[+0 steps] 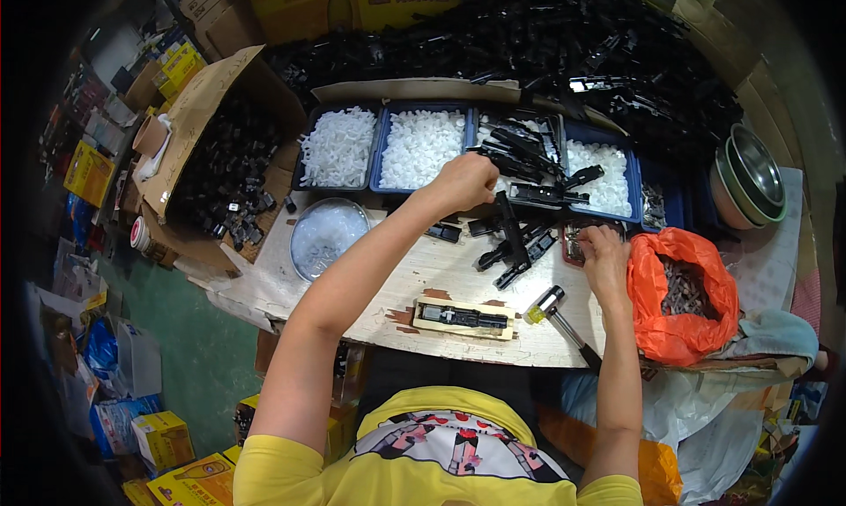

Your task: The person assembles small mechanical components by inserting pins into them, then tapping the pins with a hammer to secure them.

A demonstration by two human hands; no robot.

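My left hand [465, 182] is closed, its fingertips bent down at the front of the blue bins beside a black slim part [509, 233]. What it pinches, if anything, is hidden. My right hand [604, 257] has its fingers drawn together at a small red tray [574, 244] of tiny pieces; their tips are partly hidden. Several black mechanical parts [526, 255] lie in a loose pile between the hands. Closer to me, a cream block [504, 323] cradles a black and silver assembly [460, 316]. A hammer [568, 330] with a yellow-and-metal head rests right of it.
Blue bins hold white plastic pieces [339, 145], with black parts [520, 149] across one. A round bowl [330, 241] and a carton [189, 127] of black pieces stand left. At right are an orange bag [674, 330] and stacked bowls [755, 175]. Black parts [546, 43] heap behind.
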